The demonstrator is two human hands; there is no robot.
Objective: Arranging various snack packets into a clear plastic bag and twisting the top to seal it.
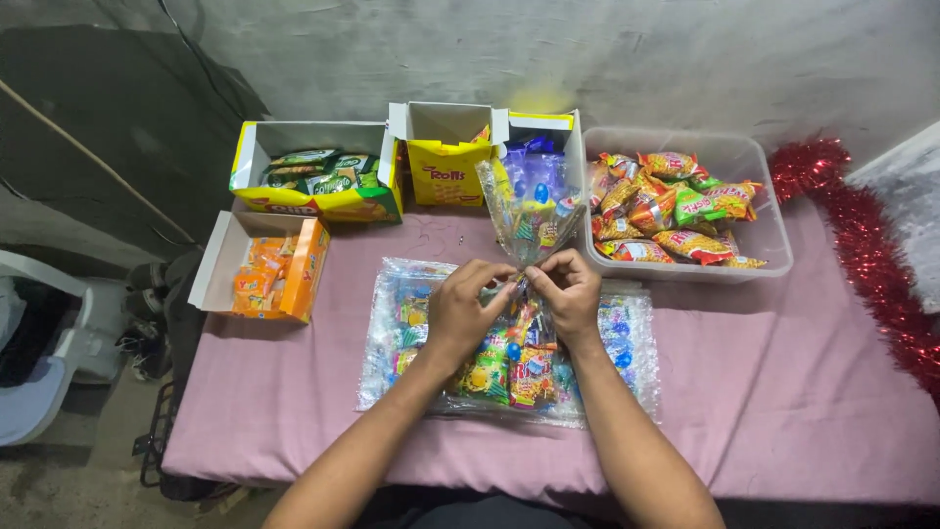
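Note:
My left hand (463,309) and my right hand (568,291) meet over the middle of the pink-covered table (783,392). Both pinch the gathered neck of a clear plastic bag (534,220) filled with small snack packets, its loose top fanning up toward the boxes. The filled part of the bag (514,367) hangs below my hands with colourful packets inside. It rests over a pile of flat clear bags (397,333) lying on the cloth.
A clear tub (769,250) of orange and green snack packets stands at the right. Yellow boxes (313,201) (446,167) line the back, an orange box (294,269) sits at the left. Red tinsel (871,255) runs along the right edge. A white plastic chair (49,362) stands at the far left.

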